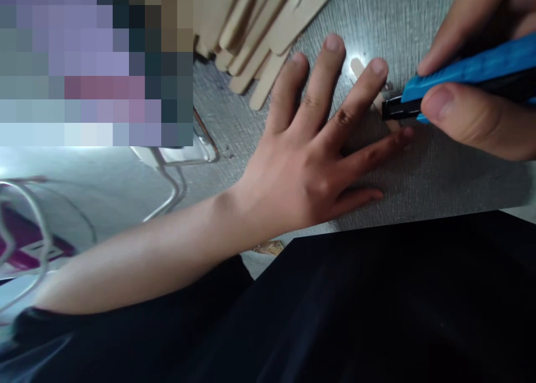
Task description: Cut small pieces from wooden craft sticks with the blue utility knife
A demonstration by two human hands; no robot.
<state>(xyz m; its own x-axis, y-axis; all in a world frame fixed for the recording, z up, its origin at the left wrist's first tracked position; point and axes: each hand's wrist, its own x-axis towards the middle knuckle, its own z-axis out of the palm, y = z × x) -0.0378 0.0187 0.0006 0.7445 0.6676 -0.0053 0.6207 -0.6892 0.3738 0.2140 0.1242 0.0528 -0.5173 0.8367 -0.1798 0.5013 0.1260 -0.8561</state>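
My left hand (301, 159) lies flat with its fingers spread over the grey table. Under its fingers on the right side is a wooden craft stick (357, 66), partly covered, its rounded end showing past a fingertip. In my right hand (469, 104) is a blue and black utility knife (452, 79), gripped between thumb and fingers. The knife's black tip meets the stick between two fingers of my left hand. I cannot make out the blade itself.
A pile of wooden craft sticks (251, 42) lies beyond my left fingertips. A white cable (170, 187) runs at the left by a phone-like object (196, 151). The grey table's (452, 176) near edge borders dark clothing (377, 293). The upper left is pixelated.
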